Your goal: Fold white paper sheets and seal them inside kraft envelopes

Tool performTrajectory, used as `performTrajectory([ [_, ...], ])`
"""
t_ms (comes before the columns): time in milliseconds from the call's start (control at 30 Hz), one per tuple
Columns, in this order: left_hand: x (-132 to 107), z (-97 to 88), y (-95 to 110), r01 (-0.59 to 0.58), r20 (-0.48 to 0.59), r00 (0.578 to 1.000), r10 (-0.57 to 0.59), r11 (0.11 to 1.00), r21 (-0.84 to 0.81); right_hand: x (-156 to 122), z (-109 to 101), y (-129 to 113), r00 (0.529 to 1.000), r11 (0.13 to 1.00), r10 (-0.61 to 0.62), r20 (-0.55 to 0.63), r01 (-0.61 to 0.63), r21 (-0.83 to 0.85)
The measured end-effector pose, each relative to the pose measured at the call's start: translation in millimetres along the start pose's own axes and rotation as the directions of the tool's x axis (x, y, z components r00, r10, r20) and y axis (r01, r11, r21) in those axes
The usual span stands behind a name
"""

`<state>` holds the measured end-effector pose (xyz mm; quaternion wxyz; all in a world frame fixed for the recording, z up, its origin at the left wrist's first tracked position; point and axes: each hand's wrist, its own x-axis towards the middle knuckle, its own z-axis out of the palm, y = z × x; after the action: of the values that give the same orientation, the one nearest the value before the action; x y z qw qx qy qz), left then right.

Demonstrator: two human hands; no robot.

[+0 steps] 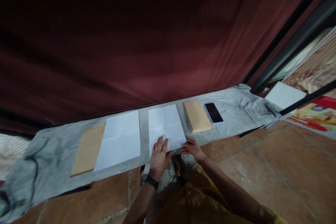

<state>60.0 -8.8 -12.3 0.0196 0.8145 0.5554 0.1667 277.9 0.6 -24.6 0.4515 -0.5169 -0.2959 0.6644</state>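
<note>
My left hand lies flat, fingers spread, on the near edge of a creased white sheet of paper. My right hand touches that sheet's near right corner with curled fingers; I cannot see anything held in it. The sheet rests on a grey cloth spread along the floor. A black watch is on my left wrist.
On the cloth lie another white sheet, a tan envelope at left, a stack of tan envelopes and a black phone at right. A dark red curtain hangs behind. More paper lies far right on brown floor tiles.
</note>
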Motion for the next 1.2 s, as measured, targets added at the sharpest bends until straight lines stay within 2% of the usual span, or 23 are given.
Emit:
performTrajectory([
  [67, -7, -0.2, 2, 0.004, 0.027, 1.000, -0.004, 1.000, 0.009, -1, -3, -1, 0.999, 0.999, 0.025, -0.020, -0.026, -0.048],
  [200, -14, -1.5, 8, 0.027, 0.027, 0.999, -0.027, 0.999, -0.036, 0, -7, -2, 1.000, 0.979, 0.000, -0.001, 0.000, -0.202],
  [267, -12, -2.4, 9, 0.045, 0.029, 0.999, -0.043, 0.996, -0.072, 0, -10, -3, 0.999, 0.960, -0.038, -0.018, 0.031, -0.277],
  [333, -5, -2.7, 6, 0.058, 0.032, 0.998, -0.055, 0.993, -0.105, -2, -14, -5, 0.991, 0.906, -0.121, -0.062, 0.085, -0.414],
  [400, 5, -1.8, -1, 0.068, 0.023, 0.998, -0.065, 0.988, -0.137, -8, -18, -8, 0.965, 0.772, -0.240, -0.104, 0.125, -0.623],
  [500, 27, 2.0, -16, 0.071, 0.004, 0.997, -0.071, 0.983, -0.167, -19, -20, -13, 0.915, 0.459, -0.391, -0.101, 0.099, -0.883],
  [533, 36, 3.9, -20, 0.069, 0.001, 0.998, -0.070, 0.983, -0.168, -22, -19, -15, 0.900, 0.370, -0.431, -0.067, 0.108, -0.923],
  [600, 55, 8.6, -24, 0.065, -0.001, 0.998, -0.066, 0.985, -0.159, -22, -11, -19, 0.857, 0.234, -0.509, 0.082, 0.229, -0.945],
  [667, 73, 14.0, -23, 0.052, 0.013, 0.999, -0.050, 0.987, -0.151, -13, 1, -21, 0.803, 0.139, -0.543, 0.247, 0.376, -0.916],
  [767, 91, 22.1, -21, 0.052, 0.065, 0.997, -0.045, 0.992, -0.113, 10, 17, -19, 0.755, 0.035, -0.547, 0.362, 0.453, -0.891],
  [833, 96, 25.7, -27, 0.069, 0.083, 0.995, -0.062, 0.994, -0.083, 25, 22, -15, 0.757, -0.013, -0.539, 0.369, 0.430, -0.903],
  [933, 95, 23.8, -48, 0.150, 0.050, 0.988, -0.148, 0.988, -0.043, 37, 22, -8, 0.767, -0.052, -0.526, 0.368, 0.403, -0.914],
  [1000, 93, 16.3, -65, 0.256, -0.037, 0.966, -0.257, 0.966, -0.018, 39, 21, -4, 0.766, -0.067, -0.528, 0.367, 0.393, -0.917],
  [1067, 89, 6.0, -76, 0.345, -0.170, 0.925, -0.341, 0.939, -0.010, 38, 21, -2, 0.768, -0.073, -0.533, 0.355, 0.376, -0.924],
  [1133, 82, -2.8, -76, 0.344, -0.235, 0.911, -0.339, 0.939, -0.024, 36, 23, 0, 0.775, -0.067, -0.538, 0.331, 0.352, -0.933],
  [1200, 72, -5.6, -64, 0.262, -0.195, 0.944, -0.267, 0.964, -0.051, 35, 25, 1, 0.782, -0.054, -0.543, 0.307, 0.332, -0.942],
])
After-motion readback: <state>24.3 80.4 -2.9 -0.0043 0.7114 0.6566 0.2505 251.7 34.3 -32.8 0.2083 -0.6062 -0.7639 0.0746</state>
